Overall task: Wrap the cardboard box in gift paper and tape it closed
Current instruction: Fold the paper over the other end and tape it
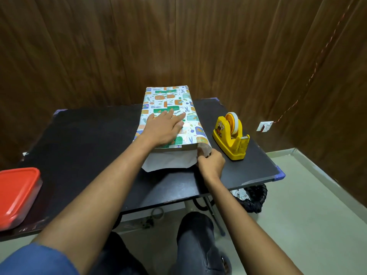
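Two hands: left hand flat on gift paper; right hand grip pinching flap; black table, wood-panel walls.

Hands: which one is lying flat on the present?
The left hand. It lies with fingers spread on the gift paper, while the right hand pinches the paper's open end near the yellow tape dispenser.

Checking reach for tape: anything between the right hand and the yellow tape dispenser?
Nothing. In the head view only bare black table separates the right hand, pinching the gift paper at its near corner, from the tape dispenser.
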